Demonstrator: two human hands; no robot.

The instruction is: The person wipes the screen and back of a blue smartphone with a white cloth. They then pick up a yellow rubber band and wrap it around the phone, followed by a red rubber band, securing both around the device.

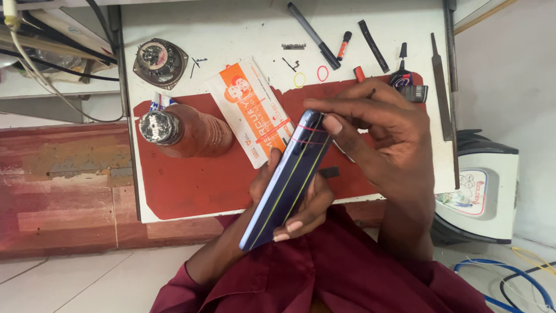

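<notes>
My left hand [301, 211] grips a dark blue smartphone [288, 178] from below, holding it on edge above the red work mat [191, 185]. Yellow rubber bands run lengthwise along the phone and red bands cross its top end. My right hand [382, 130] pinches the phone's upper end, thumb on the red bands, fingers curled over the top corner.
On the white bench [231, 29] lie an orange-and-white packet [250, 107], a brown bottle on its side [185, 130], a small speaker [160, 61], loose yellow and red rubber bands [311, 75], markers [315, 36], a metal file [441, 87] and small tools. A white appliance [483, 194] stands at right.
</notes>
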